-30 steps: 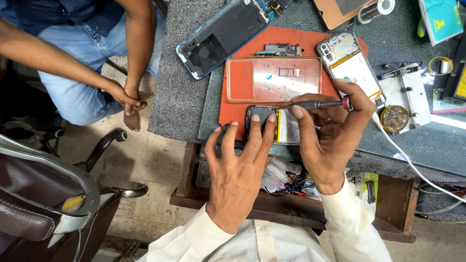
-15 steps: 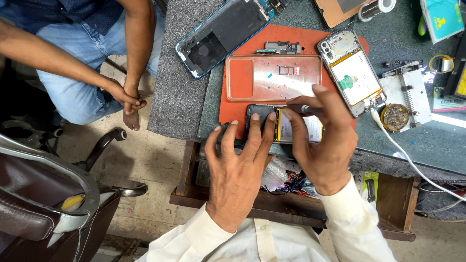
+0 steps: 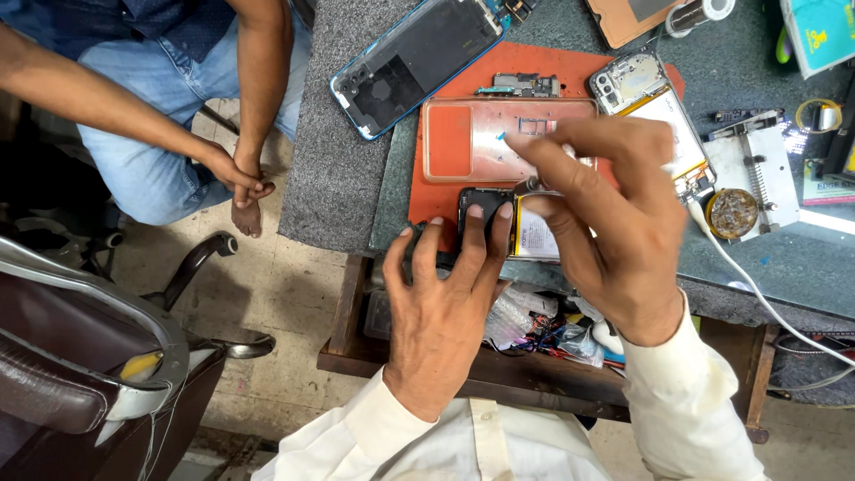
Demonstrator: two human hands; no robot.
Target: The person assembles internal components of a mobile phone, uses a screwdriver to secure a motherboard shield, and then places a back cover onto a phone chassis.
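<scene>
We see an opened phone (image 3: 508,227), dark at its left end with a pale battery showing, lying on the near edge of the orange mat (image 3: 445,191). Our left hand (image 3: 441,303) presses spread fingers flat on it. Our right hand (image 3: 606,223) pinches a thin tool (image 3: 532,185), mostly hidden by fingers; its tip we cannot make out.

Left hand (image 3: 441,312): bare, no rings or watch seen. Right hand (image 3: 606,223): bare too. Both arms in long cream-white sleeves (image 3: 690,401), cuffs reaching the wrists, cloth lightly creased. Same cream shirt across the chest, with a front placket (image 3: 485,441) and one pale button showing.
</scene>
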